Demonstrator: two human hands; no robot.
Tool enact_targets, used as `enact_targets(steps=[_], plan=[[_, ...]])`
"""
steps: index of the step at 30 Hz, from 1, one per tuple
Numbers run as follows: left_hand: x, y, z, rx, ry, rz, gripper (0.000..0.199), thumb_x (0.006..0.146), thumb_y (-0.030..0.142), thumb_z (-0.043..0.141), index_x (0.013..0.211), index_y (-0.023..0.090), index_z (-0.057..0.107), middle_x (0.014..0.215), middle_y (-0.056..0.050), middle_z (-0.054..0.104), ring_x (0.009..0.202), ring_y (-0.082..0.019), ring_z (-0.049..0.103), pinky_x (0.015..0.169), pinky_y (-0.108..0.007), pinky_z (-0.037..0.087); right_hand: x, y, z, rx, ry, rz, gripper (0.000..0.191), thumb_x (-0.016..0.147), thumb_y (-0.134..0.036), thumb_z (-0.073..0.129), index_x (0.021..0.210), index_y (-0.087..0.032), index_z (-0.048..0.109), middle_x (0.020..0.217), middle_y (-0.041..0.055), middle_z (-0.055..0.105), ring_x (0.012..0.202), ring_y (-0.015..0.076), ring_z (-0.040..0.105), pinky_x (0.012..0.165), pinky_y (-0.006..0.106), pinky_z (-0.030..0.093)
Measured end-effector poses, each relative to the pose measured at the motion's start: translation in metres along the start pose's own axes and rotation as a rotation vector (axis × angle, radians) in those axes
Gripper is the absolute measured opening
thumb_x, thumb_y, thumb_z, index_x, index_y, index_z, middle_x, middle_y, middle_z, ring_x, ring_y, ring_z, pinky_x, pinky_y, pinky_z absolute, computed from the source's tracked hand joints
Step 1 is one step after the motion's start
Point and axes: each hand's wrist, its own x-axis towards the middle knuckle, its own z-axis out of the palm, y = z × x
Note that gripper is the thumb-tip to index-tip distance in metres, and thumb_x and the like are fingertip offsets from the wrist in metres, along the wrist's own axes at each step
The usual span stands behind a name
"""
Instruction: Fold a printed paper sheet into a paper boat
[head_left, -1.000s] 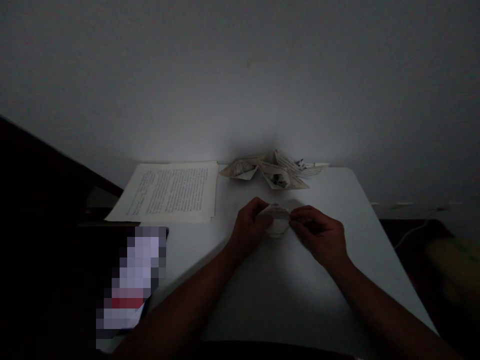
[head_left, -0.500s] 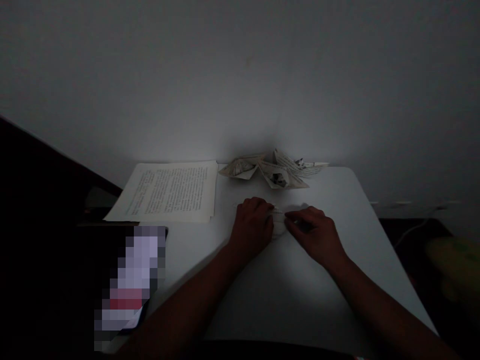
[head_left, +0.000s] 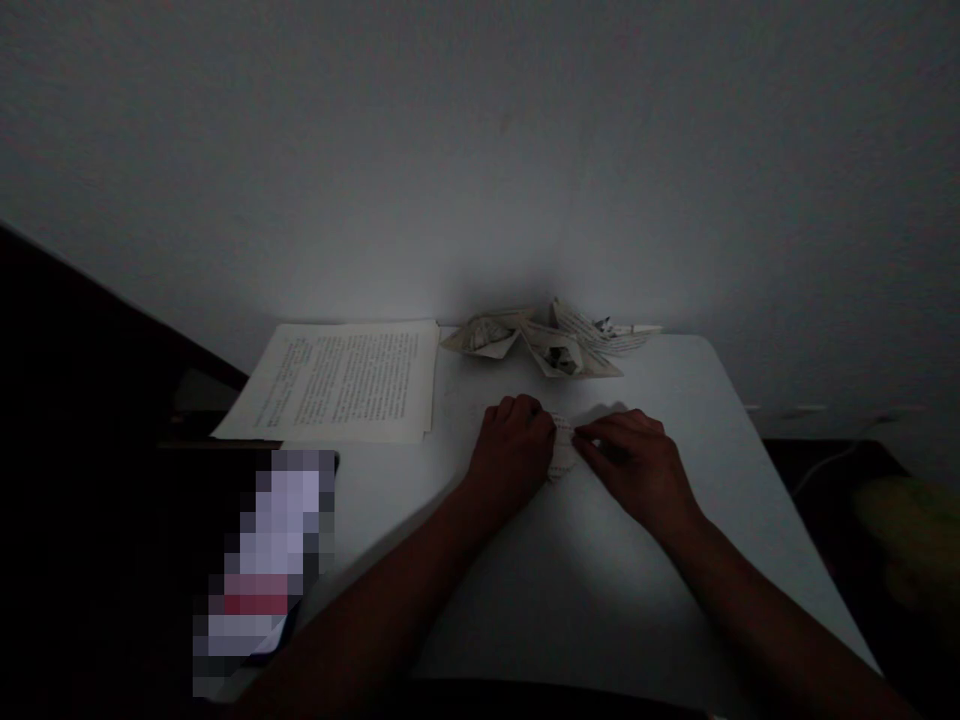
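A small folded piece of printed paper (head_left: 562, 450) lies on the white table between my hands. My left hand (head_left: 514, 445) rests over its left part with the fingers curled and pressed together on it. At the paper's right edge, my right hand (head_left: 630, 455) pinches with thumb and index finger, the fingertips touching the edge. The part of the paper under my left hand is hidden.
Folded paper boats (head_left: 570, 358) of printed paper stand at the table's back edge by the wall. A stack of printed sheets (head_left: 345, 385) lies at the back left. A pixelated phone (head_left: 270, 550) sits at the left edge of the table (head_left: 600, 620).
My left fingers have shifted slightly on the folded paper, and more of its printed surface shows between my hands. The whole view has moved a little.
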Motion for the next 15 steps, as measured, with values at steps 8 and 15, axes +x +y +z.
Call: enact_targets(steps=[8,15], plan=[[0.005,-0.014,-0.009,-0.176,-0.12,0.009,0.015,0.088,0.029,0.058,0.089,0.016,0.067,0.097,-0.006,0.061,0.091,-0.02,0.054,0.081,-0.034,0.04,0.003,0.005,-0.004,0.154,-0.077,-0.095,0.008,0.084,-0.023,0.066,0.085,-0.025,0.073,0.082,-0.0001,0.076,0.073,0.0177,0.067,0.079,0.038,0.047],[0.0,-0.029,-0.014,-0.279,-0.14,0.089,0.022,0.086,0.038,0.061,0.099,0.023,0.07,0.095,-0.004,0.063,0.092,-0.02,0.054,0.084,-0.035,0.038,0.0,0.009,-0.002,0.165,-0.088,-0.027,0.006,0.082,-0.026,0.067,0.084,-0.026,0.073,0.079,0.001,0.075,0.073,0.0184,0.067,0.077,0.037,0.05]])
